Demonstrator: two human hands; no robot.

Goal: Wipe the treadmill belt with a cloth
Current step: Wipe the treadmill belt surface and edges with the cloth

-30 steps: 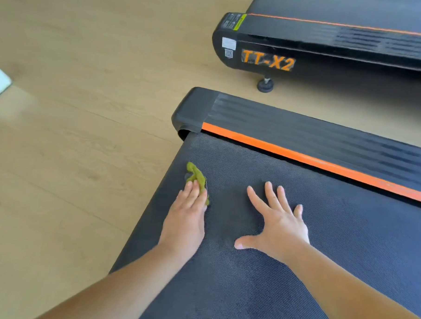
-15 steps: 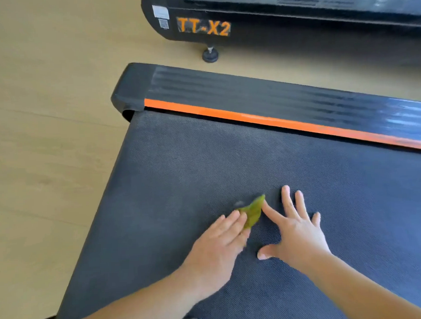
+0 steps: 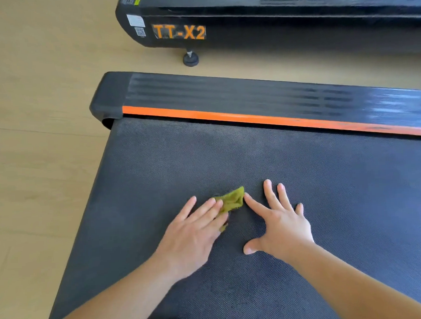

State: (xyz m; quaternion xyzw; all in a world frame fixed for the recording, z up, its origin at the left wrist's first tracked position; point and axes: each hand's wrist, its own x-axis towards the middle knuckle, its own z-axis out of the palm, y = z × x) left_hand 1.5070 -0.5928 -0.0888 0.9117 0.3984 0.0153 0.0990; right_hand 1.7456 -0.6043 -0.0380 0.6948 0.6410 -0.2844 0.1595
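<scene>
Wood floor (image 3: pixel 46 118) borders the treadmill belt (image 3: pixel 326 190) at 9 o'clock. I record the green cloth (image 3: pixel 232 201) now mid-belt, away from the left edge where it lay a second ago. My left hand (image 3: pixel 193 234) presses it flat-fingered; my right hand (image 3: pixel 282 226), spread, touches its 3 o'clock corner. A second treadmill (image 3: pixel 271 29) stands at 12.

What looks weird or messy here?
Only the green cloth is odd: it is scrunched into a small wad under the fingertips of the left hand, so it covers little of the treadmill belt. Nothing looks spilled or broken.
</scene>
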